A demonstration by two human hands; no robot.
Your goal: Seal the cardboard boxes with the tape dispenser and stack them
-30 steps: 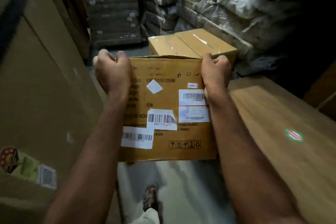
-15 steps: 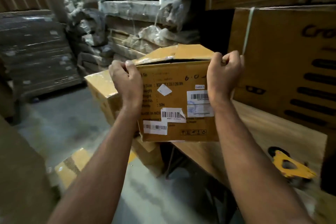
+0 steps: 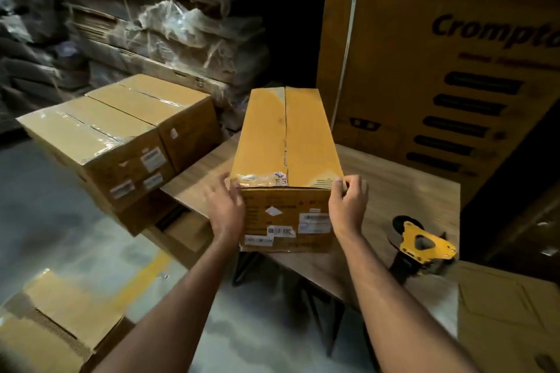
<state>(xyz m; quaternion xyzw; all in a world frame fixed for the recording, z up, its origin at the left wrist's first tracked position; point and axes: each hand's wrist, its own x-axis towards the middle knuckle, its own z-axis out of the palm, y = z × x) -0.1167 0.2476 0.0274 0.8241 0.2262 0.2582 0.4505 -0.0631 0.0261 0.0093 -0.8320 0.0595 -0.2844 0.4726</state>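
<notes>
Now the box (image 3: 288, 142), carried in the air half a second ago, rests lengthwise on the tabletop (image 3: 403, 191). Left hand (image 3: 225, 212) lies spread against its near left corner; right hand (image 3: 348, 206) pinches the near right top edge. Its seam looks untaped, so square it, then reach the dispenser (image 3: 422, 244) just right. Near end overhangs slightly; free room lies rightward.

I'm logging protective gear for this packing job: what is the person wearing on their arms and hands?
Nothing shows: the left hand and right hand are bare, without gloves. Both forearms are bare to the frame's edge, with no sleeves, watch, bands or rings visible.
</notes>
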